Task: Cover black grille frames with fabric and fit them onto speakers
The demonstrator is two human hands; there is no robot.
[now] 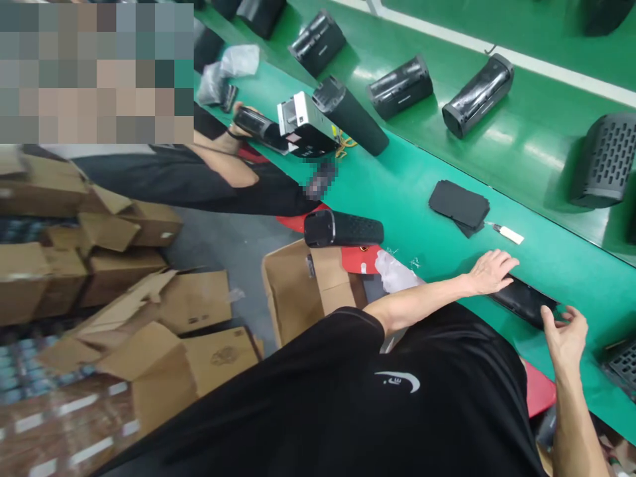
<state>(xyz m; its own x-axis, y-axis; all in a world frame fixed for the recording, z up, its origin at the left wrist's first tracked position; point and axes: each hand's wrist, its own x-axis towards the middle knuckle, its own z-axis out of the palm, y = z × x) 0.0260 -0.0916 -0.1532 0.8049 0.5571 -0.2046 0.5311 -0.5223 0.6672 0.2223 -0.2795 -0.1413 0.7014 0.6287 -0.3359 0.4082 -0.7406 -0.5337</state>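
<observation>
A long black speaker housing [527, 299] lies along the front edge of the green table. My left hand [491, 271] rests on its left end, fingers spread out and flat. At its right end, my right hand [565, 331] is curled, thumb against the near side and fingers at the far side. Both hands partly cover the housing. Beyond it on the table are a stack of flat black sheets [458, 204] and a small white-handled tool [511, 233].
Black speakers [479, 96] stand on the green conveyor [531, 99] behind. At left, a co-worker's arm [223, 156] reaches to a speaker beside a boxy device [311, 126]. Another speaker [355, 229] overhangs an open carton [288, 285]. Cardboard boxes [203, 305] cover the floor at left.
</observation>
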